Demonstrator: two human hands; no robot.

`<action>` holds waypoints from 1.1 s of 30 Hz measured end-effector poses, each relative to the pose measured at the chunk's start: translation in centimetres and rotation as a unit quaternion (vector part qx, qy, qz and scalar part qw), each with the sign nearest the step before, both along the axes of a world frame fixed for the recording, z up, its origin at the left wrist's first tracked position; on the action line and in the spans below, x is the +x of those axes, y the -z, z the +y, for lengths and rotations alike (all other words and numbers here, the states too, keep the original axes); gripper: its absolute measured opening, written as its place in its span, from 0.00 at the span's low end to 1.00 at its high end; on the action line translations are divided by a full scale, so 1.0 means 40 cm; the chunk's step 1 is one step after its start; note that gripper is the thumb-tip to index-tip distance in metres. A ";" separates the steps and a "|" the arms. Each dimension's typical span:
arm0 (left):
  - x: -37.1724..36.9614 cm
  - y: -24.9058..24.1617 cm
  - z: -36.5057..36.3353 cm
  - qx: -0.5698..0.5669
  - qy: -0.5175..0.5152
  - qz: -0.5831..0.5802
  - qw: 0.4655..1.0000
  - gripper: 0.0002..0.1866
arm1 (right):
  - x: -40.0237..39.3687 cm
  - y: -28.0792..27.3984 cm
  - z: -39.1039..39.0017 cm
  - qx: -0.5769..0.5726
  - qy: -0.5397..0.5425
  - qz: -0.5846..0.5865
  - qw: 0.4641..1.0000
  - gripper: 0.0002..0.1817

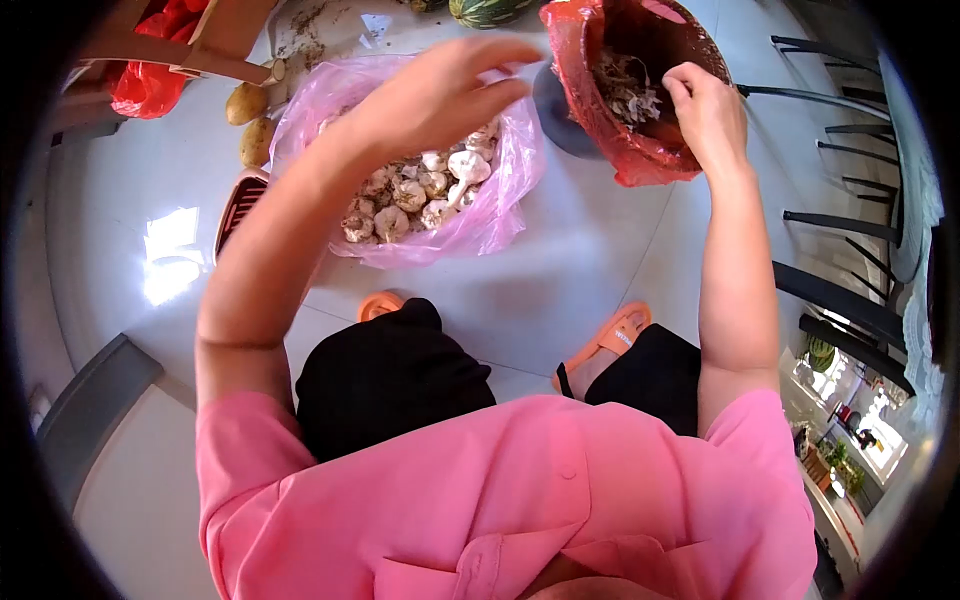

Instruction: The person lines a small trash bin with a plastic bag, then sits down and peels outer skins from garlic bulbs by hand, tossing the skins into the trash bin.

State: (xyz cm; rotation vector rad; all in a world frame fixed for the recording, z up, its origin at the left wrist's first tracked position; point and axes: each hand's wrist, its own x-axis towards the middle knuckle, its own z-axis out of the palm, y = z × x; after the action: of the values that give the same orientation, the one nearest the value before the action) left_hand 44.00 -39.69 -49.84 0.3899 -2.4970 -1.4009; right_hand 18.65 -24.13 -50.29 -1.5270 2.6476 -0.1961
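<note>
Tiled floor bears garlic in an open pink bag. My right hand: fingertips together over the red-lined bin, contents indeterminable; best kept within the rim. Left hand: digits apart above the bag.

Reading your view as a clock face, you have one pink bag at eleven, holding well over ten garlic bulbs — too overlapped for an exact count. You have one open red bag at one, two potatoes at ten and one pink basket near ten. At twelve, one striped green squash shows clearly. Count two orange sandals, one at nine, one between three and four. Red plastic at ten shows in two patches — one bag or two, you cannot tell.
</note>
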 end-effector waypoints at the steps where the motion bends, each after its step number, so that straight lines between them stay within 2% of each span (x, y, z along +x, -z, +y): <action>1: 0.057 0.016 -0.003 0.056 -0.047 -0.064 0.995 0.18 | 0.025 -0.015 -0.005 -0.065 -0.002 0.001 0.998 0.08; 2: 0.109 0.042 -0.001 0.051 -0.090 -0.106 0.989 0.17 | 0.053 -0.030 -0.012 -0.130 -0.005 0.001 0.992 0.08; 3: 0.159 0.082 0.009 0.048 -0.134 -0.149 0.979 0.16 | 0.086 -0.040 -0.022 -0.172 -0.059 -0.001 0.983 0.07; 5: 0.238 0.191 0.053 0.061 -0.163 -0.157 0.972 0.15 | 0.170 -0.049 -0.049 -0.200 -0.156 -0.024 0.967 0.05; 6: 0.256 0.216 0.087 0.085 -0.168 -0.199 0.962 0.15 | 0.218 -0.037 -0.065 -0.214 -0.193 -0.051 0.956 0.04; 8: 0.278 0.293 0.169 0.060 -0.142 -0.184 0.971 0.15 | 0.322 0.004 -0.090 -0.168 -0.259 -0.142 0.941 0.04; 9: 0.280 0.325 0.209 -0.008 -0.142 -0.142 0.980 0.13 | 0.369 0.040 -0.101 -0.119 -0.262 -0.218 0.933 0.05; 10: 0.281 0.317 0.235 -0.009 -0.095 -0.168 0.981 0.15 | 0.405 0.074 -0.112 -0.072 -0.261 -0.279 0.921 0.08; 11: 0.286 0.331 0.263 -0.027 -0.081 -0.159 0.984 0.17 | 0.428 0.136 -0.114 -0.026 -0.260 -0.288 0.921 0.11; 12: 0.296 0.348 0.284 -0.044 -0.066 -0.151 0.985 0.20 | 0.444 0.170 -0.109 -0.024 -0.265 -0.290 0.919 0.11; 14: 0.315 0.347 0.296 -0.034 -0.071 -0.145 0.986 0.23 | 0.471 0.214 -0.106 0.138 -0.181 -0.264 0.937 0.15; 15: 0.323 0.338 0.294 -0.025 -0.069 -0.137 0.988 0.26 | 0.476 0.225 -0.105 0.141 -0.186 -0.265 0.936 0.15; 16: 0.335 0.328 0.292 -0.023 -0.073 -0.138 0.987 0.26 | 0.472 0.233 -0.098 0.148 -0.147 -0.249 0.946 0.17; 18: 0.356 0.305 0.285 -0.051 -0.124 -0.172 0.976 0.33 | 0.458 0.240 -0.081 0.160 -0.104 -0.231 0.954 0.20; 20: 0.368 0.301 0.278 -0.046 -0.131 -0.207 0.968 0.32 | 0.440 0.241 -0.067 0.210 -0.138 -0.213 0.944 0.23; 22: 0.378 0.294 0.268 0.021 -0.118 -0.319 0.940 0.25 | 0.432 0.251 -0.051 0.238 -0.137 -0.200 0.940 0.24; 23: 0.380 0.290 0.265 0.023 -0.119 -0.320 0.940 0.25 | 0.426 0.249 -0.043 0.259 -0.166 -0.196 0.931 0.26; 25: 0.379 0.289 0.259 -0.002 0.009 -0.427 0.904 0.16 | 0.435 0.232 -0.041 0.300 -0.204 -0.178 0.915 0.28; 26: 0.389 0.314 0.266 0.001 0.010 -0.427 0.904 0.16 | 0.436 0.232 -0.040 0.302 -0.204 -0.179 0.914 0.28; 28: 0.405 0.356 0.282 -0.193 0.035 -0.323 0.926 0.12 | 0.434 0.232 -0.031 0.310 -0.262 -0.158 0.900 0.31; 32: 0.407 0.354 0.284 -0.214 0.050 -0.355 0.909 0.12 | 0.434 0.269 -0.016 0.332 -0.292 -0.088 0.893 0.33; 33: 0.407 0.364 0.289 -0.191 0.037 -0.366 0.910 0.12 | 0.440 0.273 -0.018 0.338 -0.263 -0.085 0.900 0.30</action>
State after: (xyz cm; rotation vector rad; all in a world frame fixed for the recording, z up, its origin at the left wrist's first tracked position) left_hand 60.29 -28.14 -64.39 0.8692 -3.3170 -0.8240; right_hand 36.26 -24.84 -61.22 -1.7484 1.7681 0.5384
